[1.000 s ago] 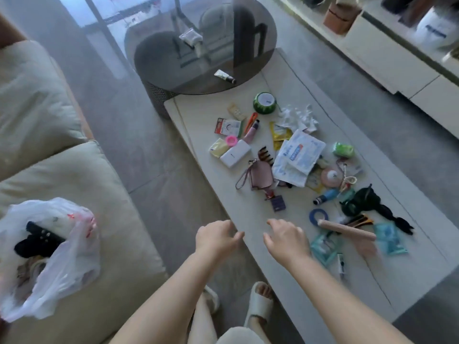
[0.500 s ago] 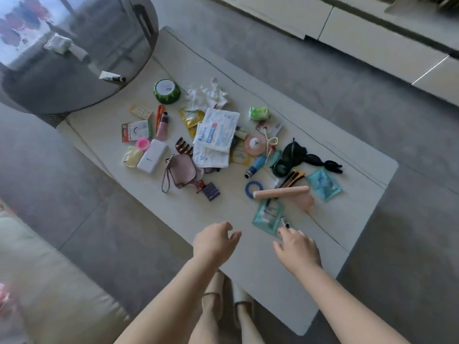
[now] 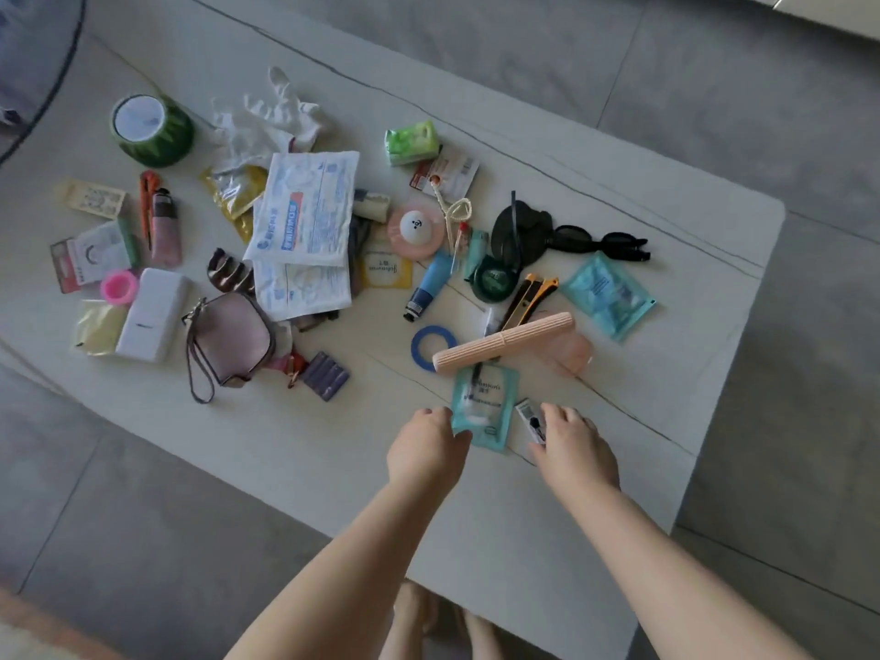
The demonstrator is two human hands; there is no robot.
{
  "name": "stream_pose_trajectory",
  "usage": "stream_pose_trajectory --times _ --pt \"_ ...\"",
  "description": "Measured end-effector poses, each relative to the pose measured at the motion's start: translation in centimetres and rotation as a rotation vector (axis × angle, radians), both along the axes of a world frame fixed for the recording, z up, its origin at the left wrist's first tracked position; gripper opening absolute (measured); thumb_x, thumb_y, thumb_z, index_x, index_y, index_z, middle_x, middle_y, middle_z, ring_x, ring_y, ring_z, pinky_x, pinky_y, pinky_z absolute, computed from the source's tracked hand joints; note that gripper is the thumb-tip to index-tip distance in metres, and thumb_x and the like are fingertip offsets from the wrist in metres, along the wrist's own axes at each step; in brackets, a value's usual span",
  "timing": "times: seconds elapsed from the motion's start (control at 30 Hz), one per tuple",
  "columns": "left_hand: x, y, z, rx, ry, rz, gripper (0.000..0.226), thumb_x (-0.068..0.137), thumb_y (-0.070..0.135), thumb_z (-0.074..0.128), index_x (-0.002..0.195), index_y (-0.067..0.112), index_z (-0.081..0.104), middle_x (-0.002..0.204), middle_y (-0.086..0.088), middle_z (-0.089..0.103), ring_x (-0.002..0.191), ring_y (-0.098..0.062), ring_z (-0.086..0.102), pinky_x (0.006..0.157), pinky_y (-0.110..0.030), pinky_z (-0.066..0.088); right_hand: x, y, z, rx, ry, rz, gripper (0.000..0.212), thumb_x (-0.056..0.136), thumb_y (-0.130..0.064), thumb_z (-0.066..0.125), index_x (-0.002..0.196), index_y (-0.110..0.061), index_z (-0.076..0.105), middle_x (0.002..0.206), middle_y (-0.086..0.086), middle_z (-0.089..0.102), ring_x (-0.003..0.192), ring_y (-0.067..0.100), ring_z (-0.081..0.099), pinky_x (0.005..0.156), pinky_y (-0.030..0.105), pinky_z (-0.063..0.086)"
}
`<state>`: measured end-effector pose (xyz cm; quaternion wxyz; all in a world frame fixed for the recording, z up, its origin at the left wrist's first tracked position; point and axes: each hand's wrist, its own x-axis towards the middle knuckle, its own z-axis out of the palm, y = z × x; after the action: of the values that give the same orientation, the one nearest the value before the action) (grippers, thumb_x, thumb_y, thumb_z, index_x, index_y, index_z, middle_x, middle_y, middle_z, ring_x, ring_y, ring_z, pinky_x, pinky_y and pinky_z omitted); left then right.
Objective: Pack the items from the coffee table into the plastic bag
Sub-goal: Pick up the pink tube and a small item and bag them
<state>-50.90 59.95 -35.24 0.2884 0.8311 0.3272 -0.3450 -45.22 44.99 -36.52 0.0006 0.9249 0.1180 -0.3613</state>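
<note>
The white coffee table point(image 3: 619, 469) carries several small items. My left hand point(image 3: 426, 452) has curled fingers at the left edge of a teal sachet point(image 3: 485, 397), with the thumb on its lower corner. The sachet lies flat, its top tucked under a pink ribbed tube point(image 3: 505, 343). My right hand point(image 3: 574, 445) curls over a small white tube point(image 3: 528, 419) just right of the sachet, thumb and fingers on either side of it. The plastic bag is out of view.
Further back lie a blue ring point(image 3: 428, 345), a second teal packet point(image 3: 607, 295), black sunglasses point(image 3: 595, 242), a yellow cutter point(image 3: 528, 302), white mask packs point(image 3: 305, 212), a pink pouch point(image 3: 228, 340), a white power bank point(image 3: 152, 314) and a green tape roll point(image 3: 150, 128). Grey floor surrounds the table.
The view swung right, off the sofa and bag, and closed in on the table. Both hands moved forward; the left reached the teal sachet and the right closed over the small white tube.
</note>
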Motion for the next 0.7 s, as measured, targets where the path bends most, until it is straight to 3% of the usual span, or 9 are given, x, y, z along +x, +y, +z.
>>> stream_pose_trajectory --times 0.17,0.27,0.3,0.4,0.43,0.57,0.7 --pt "1.0 -0.6 -2.8 0.009 0.012 0.055 0.036 0.094 0.036 0.048 0.126 0.02 0.051 0.119 -0.003 0.055 0.105 -0.02 0.057 0.079 -0.033 0.054 -0.1 0.3 -2.7 -0.07 -0.093 0.021 0.035 0.086 -0.029 0.064 0.113 -0.016 0.047 0.115 0.005 0.058 0.11 0.023 0.055 0.081 0.031 0.049" --pt "0.8 -1.1 -3.9 0.022 0.012 0.11 0.036 0.092 0.036 0.051 0.125 0.02 0.047 0.117 -0.003 0.053 0.108 -0.021 0.054 0.081 -0.035 0.053 -0.2 0.2 -3.8 -0.036 -0.127 0.086 0.04 0.051 -0.012 0.088 0.078 -0.013 0.059 0.073 0.007 0.064 0.065 0.024 0.066 0.048 0.027 0.05" --pt "0.8 -1.1 -4.1 0.028 0.007 0.135 0.038 0.091 0.035 0.053 0.125 0.02 0.046 0.118 -0.003 0.052 0.109 -0.021 0.053 0.081 -0.035 0.052 -0.2 0.2 -3.9 -0.027 -0.141 0.088 0.039 0.051 -0.01 0.088 0.076 -0.012 0.059 0.071 0.009 0.064 0.062 0.025 0.065 0.047 0.027 0.05" --pt "1.1 -1.3 -4.2 0.038 -0.017 0.229 0.04 0.09 0.033 0.057 0.124 0.019 0.043 0.12 -0.003 0.05 0.11 -0.021 0.052 0.083 -0.033 0.051 0.0 0.3 -3.3 0.014 -0.075 0.016 0.024 0.085 -0.02 0.06 0.105 -0.009 0.052 0.109 0.01 0.053 0.099 0.027 0.059 0.074 0.031 0.049" --pt "1.2 -1.4 -4.0 0.069 -0.032 0.256 0.039 0.09 0.033 0.058 0.123 0.019 0.043 0.12 -0.002 0.049 0.111 -0.021 0.052 0.085 -0.032 0.05 0.1 0.1 -3.2 0.044 -0.083 0.009 0.024 0.089 -0.022 0.052 0.108 -0.009 0.049 0.113 0.009 0.047 0.104 0.027 0.056 0.075 0.031 0.047" --pt "2.5 -1.1 -2.8 0.34 -0.193 0.204 0.042 0.09 0.04 0.055 0.125 0.021 0.043 0.123 0.0 0.047 0.114 -0.019 0.044 0.095 -0.029 0.037 1.0 -0.3 -2.7 0.073 -0.092 -0.119 0.019 0.095 -0.025 0.041 0.106 -0.01 0.047 0.113 0.009 0.048 0.095 0.03 0.059 0.062 0.029 0.035" --pt "4.9 -0.2 -3.0 0.339 -0.358 -0.1 0.051 0.092 0.035 0.054 0.138 0.025 0.035 0.14 0.003 0.038 0.129 -0.021 0.033 0.107 -0.033 0.028 1.2 -0.5 -2.8 0.087 -0.058 -0.149 0.021 0.096 -0.033 0.043 0.103 -0.014 0.049 0.106 0.006 0.059 0.095 0.028 0.061 0.064 0.028 0.037"
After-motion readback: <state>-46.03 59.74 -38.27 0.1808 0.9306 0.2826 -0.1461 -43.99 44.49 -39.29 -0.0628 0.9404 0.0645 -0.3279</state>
